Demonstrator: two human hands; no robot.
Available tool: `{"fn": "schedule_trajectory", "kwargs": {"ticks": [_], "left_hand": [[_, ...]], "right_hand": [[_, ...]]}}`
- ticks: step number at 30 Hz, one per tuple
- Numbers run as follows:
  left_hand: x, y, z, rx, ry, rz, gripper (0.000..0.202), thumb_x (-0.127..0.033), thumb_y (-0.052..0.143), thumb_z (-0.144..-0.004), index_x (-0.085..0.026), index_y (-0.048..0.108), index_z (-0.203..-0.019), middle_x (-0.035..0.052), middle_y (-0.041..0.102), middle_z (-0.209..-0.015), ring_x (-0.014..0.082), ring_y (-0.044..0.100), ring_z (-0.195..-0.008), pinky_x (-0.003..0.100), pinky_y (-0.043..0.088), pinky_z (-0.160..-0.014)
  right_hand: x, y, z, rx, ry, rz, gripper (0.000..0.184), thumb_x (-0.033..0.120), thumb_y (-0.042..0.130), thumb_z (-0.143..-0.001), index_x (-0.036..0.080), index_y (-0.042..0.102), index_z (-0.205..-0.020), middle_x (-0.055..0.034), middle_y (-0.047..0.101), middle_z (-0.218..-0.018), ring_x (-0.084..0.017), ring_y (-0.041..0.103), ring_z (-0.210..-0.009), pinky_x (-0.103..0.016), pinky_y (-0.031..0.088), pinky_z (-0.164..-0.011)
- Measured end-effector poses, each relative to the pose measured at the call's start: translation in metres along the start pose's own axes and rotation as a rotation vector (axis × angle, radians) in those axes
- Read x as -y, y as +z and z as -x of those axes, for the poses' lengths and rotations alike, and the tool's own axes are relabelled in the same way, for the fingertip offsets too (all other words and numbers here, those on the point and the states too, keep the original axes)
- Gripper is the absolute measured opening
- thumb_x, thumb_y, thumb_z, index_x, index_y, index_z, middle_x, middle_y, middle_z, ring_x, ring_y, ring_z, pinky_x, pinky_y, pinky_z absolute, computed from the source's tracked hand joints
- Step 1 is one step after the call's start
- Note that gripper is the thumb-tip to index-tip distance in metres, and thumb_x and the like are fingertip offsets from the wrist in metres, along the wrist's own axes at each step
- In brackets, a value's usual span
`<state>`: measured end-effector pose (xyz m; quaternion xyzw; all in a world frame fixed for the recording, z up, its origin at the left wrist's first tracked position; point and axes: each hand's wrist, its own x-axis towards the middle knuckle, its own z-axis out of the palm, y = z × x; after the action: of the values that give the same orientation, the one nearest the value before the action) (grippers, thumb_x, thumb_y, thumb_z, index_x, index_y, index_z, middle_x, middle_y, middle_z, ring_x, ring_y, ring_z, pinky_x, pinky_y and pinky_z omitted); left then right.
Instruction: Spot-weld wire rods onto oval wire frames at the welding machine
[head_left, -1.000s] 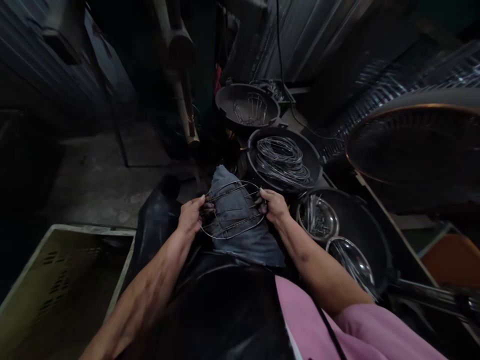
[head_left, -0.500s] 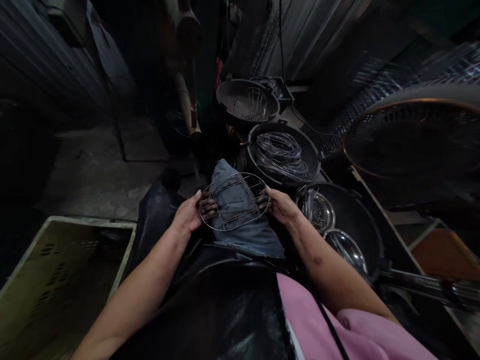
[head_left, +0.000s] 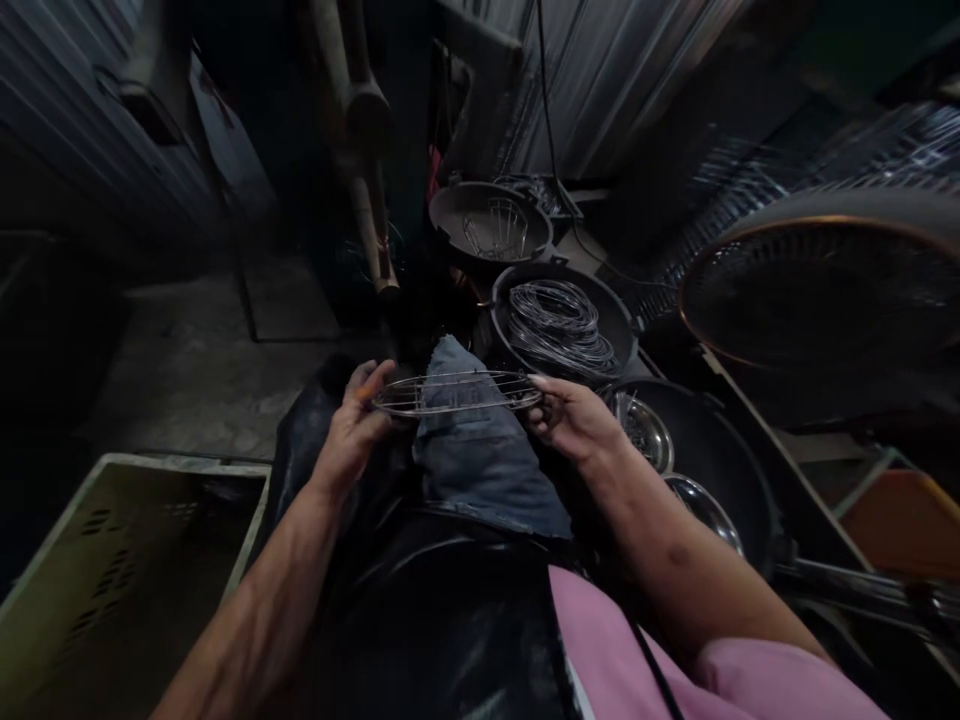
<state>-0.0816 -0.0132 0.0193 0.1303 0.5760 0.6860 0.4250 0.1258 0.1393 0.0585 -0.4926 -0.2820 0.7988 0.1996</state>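
Observation:
An oval-looking wire rack [head_left: 450,409] with several crossbars is held level above my lap, seen nearly edge-on. My left hand [head_left: 352,430] grips its left end, fingers raised and thumb beneath the rim. At the opposite end my right hand [head_left: 576,418] pinches the rim between thumb and curled fingers. Under the rack a piece of blue denim cloth [head_left: 484,470] lies over my dark apron [head_left: 442,630].
To the right stand a dark pan with coiled wire [head_left: 559,325], a farther pan [head_left: 450,212] holding a wire frame, and a nearer pan [head_left: 720,440] with metal bowls. A yellow plastic crate [head_left: 45,560] sits left. A round fan [head_left: 817,290] is at right.
The rack has tilted from facing me to nearly flat. My left hand has shifted left and its fingers have come up over the rim; the right keeps its hold.

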Motion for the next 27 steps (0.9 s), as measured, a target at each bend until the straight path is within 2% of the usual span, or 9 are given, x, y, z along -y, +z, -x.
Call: {"fn": "schedule_trajectory", "kwargs": {"ticks": [2,4,8,10,12,16,20,23,27], "left_hand": [[-0.010,-0.004,0.010,0.104,0.199,-0.126,0.050,-0.014,0.078,-0.051,-0.022,0.068,-0.099,0.0039,0.057,-0.120,0.0228,0.048,-0.115,0.022,0.042,-0.088],[-0.015,-0.008,0.014,0.133,0.222,-0.168,0.040,-0.017,0.077,-0.055,-0.019,0.070,-0.095,0.0058,0.066,-0.101,0.0215,0.057,-0.099,0.025,0.044,-0.085],[-0.011,-0.015,0.001,0.016,0.099,0.027,0.024,-0.027,0.074,-0.061,-0.016,0.071,-0.082,0.0033,0.068,-0.071,0.0144,0.061,-0.063,0.026,0.050,-0.065],[-0.005,-0.017,-0.009,-0.025,-0.034,0.101,0.024,-0.032,0.073,-0.062,-0.014,0.069,-0.079,0.0018,0.064,-0.060,0.0121,0.057,-0.051,0.025,0.049,-0.053],[0.005,-0.020,-0.016,-0.019,-0.160,0.109,0.027,-0.034,0.072,-0.062,-0.012,0.068,-0.078,0.0015,0.061,-0.055,0.0117,0.056,-0.048,0.024,0.048,-0.049],[0.018,-0.025,-0.021,0.001,-0.247,0.074,0.038,-0.030,0.073,-0.061,-0.011,0.066,-0.093,0.0050,0.066,-0.066,0.0136,0.060,-0.055,0.026,0.050,-0.054],[0.005,-0.028,-0.027,0.083,-0.149,0.002,0.061,-0.015,0.078,-0.051,-0.016,0.061,-0.110,0.0073,0.069,-0.091,0.0157,0.064,-0.078,0.024,0.048,-0.070],[-0.007,-0.025,-0.036,0.152,-0.168,-0.143,0.050,-0.021,0.077,-0.055,-0.014,0.066,-0.103,0.0077,0.070,-0.084,0.0161,0.063,-0.072,0.023,0.047,-0.064],[-0.007,-0.015,-0.046,0.096,-0.165,-0.316,0.031,-0.027,0.075,-0.057,-0.013,0.072,-0.085,0.0067,0.069,-0.068,0.0146,0.059,-0.056,0.021,0.041,-0.048]], "right_hand": [[0.004,0.013,0.003,-0.014,0.040,-0.019,0.014,0.022,0.054,-0.075,0.016,0.052,-0.063,0.0011,0.055,-0.049,-0.007,0.048,-0.038,-0.016,0.034,-0.034],[0.005,0.021,0.003,0.033,-0.009,0.077,0.023,0.033,0.053,-0.078,0.016,0.055,-0.063,-0.0015,0.057,-0.052,-0.009,0.049,-0.040,-0.019,0.037,-0.036],[0.005,0.022,-0.010,-0.003,-0.452,0.626,0.032,0.051,0.061,-0.069,0.019,0.065,-0.073,-0.0049,0.064,-0.063,-0.016,0.057,-0.055,-0.026,0.045,-0.048],[0.006,0.020,-0.022,-0.076,-0.692,0.888,0.028,0.046,0.069,-0.063,0.023,0.069,-0.079,-0.0053,0.067,-0.076,-0.020,0.060,-0.074,-0.030,0.048,-0.066],[0.005,0.018,-0.036,-0.049,-0.782,0.995,0.027,0.041,0.072,-0.061,0.024,0.071,-0.082,-0.0054,0.068,-0.088,-0.023,0.059,-0.087,-0.035,0.045,-0.081],[-0.005,0.017,-0.062,0.070,-0.671,0.847,0.029,0.032,0.073,-0.057,0.021,0.071,-0.084,-0.0038,0.069,-0.090,-0.024,0.061,-0.090,-0.040,0.043,-0.088],[-0.011,0.015,-0.076,0.103,-0.570,0.770,0.030,0.028,0.074,-0.055,0.020,0.071,-0.084,-0.0027,0.070,-0.087,-0.023,0.061,-0.088,-0.040,0.043,-0.088],[-0.007,0.015,-0.076,0.166,-0.471,0.735,0.032,0.028,0.075,-0.055,0.019,0.071,-0.085,-0.0028,0.070,-0.085,-0.020,0.062,-0.083,-0.037,0.045,-0.084],[-0.004,0.023,-0.071,0.244,-0.392,0.746,0.036,0.033,0.074,-0.057,0.017,0.070,-0.089,-0.0035,0.069,-0.082,-0.019,0.062,-0.077,-0.034,0.047,-0.077]]}}
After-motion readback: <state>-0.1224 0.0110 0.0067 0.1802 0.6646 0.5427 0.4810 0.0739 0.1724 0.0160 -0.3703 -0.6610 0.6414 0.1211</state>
